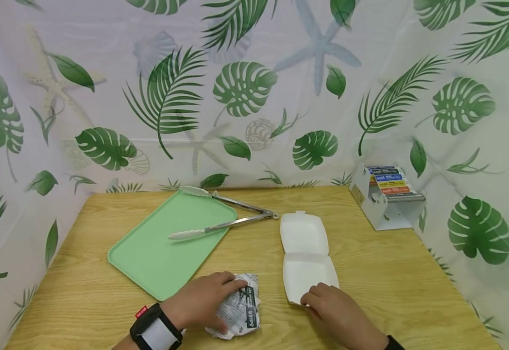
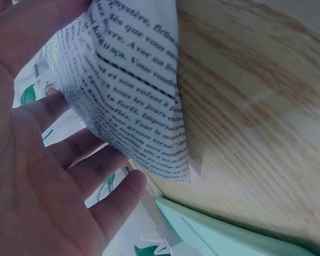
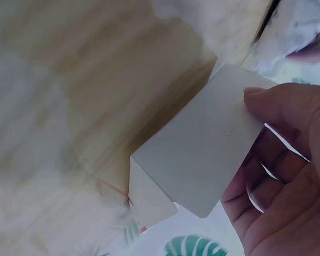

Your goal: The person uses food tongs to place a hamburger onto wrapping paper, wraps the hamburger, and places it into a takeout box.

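Around packet (image 1: pixel 240 312), left hand (image 1: pixel 205 300) curved; right hand (image 1: pixel 336 311) pinching box (image 1: pixel 308 273)

The head view was bright and evenly lit; both wrist views looked dimmer, the right one's tabletop (image 3: pixel 133 69) blurred

— What can you read on the paper packet (image 2: pixel 133 96)?
— French print: "mystère", "dès que vous", "Avec un", "et son enfant", "tous les jours", "la forêt".
— And its dark band (image 1: pixel 250 306)?
— Pale lettering, too small to make out.
— The coloured labels (image 1: pixel 390 181)?
— Printed, but illegible.
— The red tag (image 1: pixel 141 312) on the wristband (image 1: pixel 145 323)?
— Light marks I can't read.
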Demonstrator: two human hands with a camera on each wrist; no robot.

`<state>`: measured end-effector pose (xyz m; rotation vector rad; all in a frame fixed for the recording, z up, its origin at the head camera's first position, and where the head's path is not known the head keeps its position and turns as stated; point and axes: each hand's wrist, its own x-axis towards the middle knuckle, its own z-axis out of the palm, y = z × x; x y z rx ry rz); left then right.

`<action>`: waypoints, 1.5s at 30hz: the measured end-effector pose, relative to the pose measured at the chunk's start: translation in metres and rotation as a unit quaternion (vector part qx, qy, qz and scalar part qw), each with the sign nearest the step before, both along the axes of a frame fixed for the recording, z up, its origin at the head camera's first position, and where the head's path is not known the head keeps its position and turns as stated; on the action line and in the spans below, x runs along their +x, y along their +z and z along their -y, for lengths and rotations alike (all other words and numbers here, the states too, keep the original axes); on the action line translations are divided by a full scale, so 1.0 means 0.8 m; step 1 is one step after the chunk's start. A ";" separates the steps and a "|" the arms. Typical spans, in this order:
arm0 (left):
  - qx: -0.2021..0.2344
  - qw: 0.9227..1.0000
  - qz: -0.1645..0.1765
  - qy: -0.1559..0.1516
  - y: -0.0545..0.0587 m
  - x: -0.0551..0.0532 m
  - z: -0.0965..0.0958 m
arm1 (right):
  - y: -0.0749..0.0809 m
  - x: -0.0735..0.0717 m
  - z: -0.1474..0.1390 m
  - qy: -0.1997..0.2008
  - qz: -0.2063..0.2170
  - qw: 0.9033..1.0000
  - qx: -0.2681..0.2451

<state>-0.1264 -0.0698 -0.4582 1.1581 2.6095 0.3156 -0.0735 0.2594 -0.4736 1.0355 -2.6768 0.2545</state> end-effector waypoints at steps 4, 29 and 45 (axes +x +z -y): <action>0.004 1.000 0.005 0.006 0.003 0.000 0.008 | 0.000 0.013 0.017 0.051 -0.021 0.998 0.006; 0.011 0.999 0.024 0.021 0.000 0.005 0.024 | 0.020 0.020 0.046 0.058 0.105 0.993 0.017; 0.143 0.978 0.028 0.152 0.010 0.028 0.057 | 0.072 -0.040 0.136 -0.012 0.382 0.917 -0.116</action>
